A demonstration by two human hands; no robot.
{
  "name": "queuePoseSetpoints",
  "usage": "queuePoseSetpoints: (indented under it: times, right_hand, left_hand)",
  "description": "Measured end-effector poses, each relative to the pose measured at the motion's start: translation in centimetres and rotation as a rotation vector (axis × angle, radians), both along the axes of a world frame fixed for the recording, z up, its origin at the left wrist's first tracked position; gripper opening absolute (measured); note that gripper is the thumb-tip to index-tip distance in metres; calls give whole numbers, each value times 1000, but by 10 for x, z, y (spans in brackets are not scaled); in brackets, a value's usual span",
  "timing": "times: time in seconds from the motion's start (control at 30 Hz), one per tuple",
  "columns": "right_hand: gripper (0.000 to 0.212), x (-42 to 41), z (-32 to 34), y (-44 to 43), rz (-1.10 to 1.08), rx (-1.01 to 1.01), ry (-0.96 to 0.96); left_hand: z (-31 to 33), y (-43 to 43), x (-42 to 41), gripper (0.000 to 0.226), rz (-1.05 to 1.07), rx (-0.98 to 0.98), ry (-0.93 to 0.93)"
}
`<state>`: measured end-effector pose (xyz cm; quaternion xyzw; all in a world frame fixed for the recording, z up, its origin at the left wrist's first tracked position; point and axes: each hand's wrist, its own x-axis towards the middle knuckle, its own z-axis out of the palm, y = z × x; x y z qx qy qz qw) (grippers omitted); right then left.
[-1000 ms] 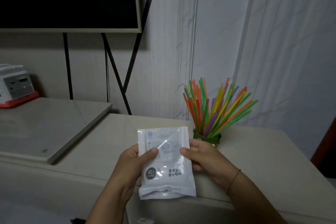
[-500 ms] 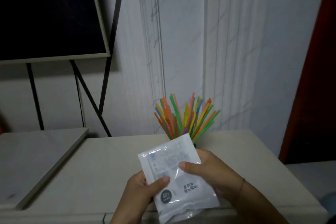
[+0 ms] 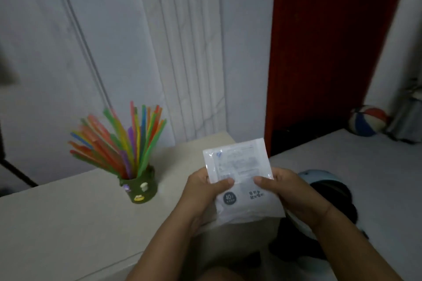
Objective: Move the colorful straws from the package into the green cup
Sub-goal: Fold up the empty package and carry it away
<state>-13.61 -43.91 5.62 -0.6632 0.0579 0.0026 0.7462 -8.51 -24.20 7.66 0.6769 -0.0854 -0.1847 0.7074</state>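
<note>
Left hand (image 3: 201, 189) and right hand (image 3: 290, 191) hold white package (image 3: 239, 171) by its side edges, thumbs pressed on front, fingers curled behind. Package upright, in air over right end of table (image 3: 68, 223), dark round "40" mark low on front. Contents of package cannot be told. Left and farther: green cup (image 3: 139, 189) stands on table, well apart from hands. Colorful straws (image 3: 121, 141) stand in cup, fanned out leftward. Far right: red panel (image 3: 331, 52), striped ball (image 3: 367, 121) on floor.

Package (image 3: 239, 175): glossy crinkled plastic film. Straws (image 3: 127, 139): smooth plastic. Table (image 3: 68, 223): smooth matt top.
</note>
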Motion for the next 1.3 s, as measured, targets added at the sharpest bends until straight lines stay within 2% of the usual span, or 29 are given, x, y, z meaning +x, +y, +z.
queuePoseSetpoints:
  times: [0.1,0.2,0.33,0.47,0.57,0.63,0.8,1.03,1.17,1.23,1.3]
  right_hand:
    - [24,-17,-19,-39,-179,55,41]
    - [22,-36,-41,-76,-332,39,133]
    - [18,-64,-80,-122,-495,46,259]
    - [28,-82,-119,-159,-665,98,404]
    - [34,-80,-146,-179,-794,95,485]
    - [36,-70,-159,-187,-850,73,527]
    - [39,-26,-177,-194,-926,-5,549]
    - [17,14,-192,-183,-968,-305,586]
    - [36,24,-193,-181,-938,-374,664]
    - [49,22,-191,-180,-942,-372,652]
    - [52,18,-190,-180,-930,-384,618]
  left_hand:
    - [-4,-45,9,31,-142,82,25]
    - [-15,-84,16,35,-237,228,-15]
    - [-37,-126,18,55,-288,322,-6]
    - [-52,-161,23,51,-343,390,-36]
    - [-59,-181,23,60,-410,401,-83]
    - [-66,-189,23,53,-436,410,-89]
    - [-80,-198,31,48,-470,398,-101]
    - [-83,-193,37,41,-440,336,-55]
    - [-84,-193,39,37,-440,298,-49]
    - [-85,-193,39,37,-435,282,-55]
    - [-86,-193,39,37,-430,275,-62]
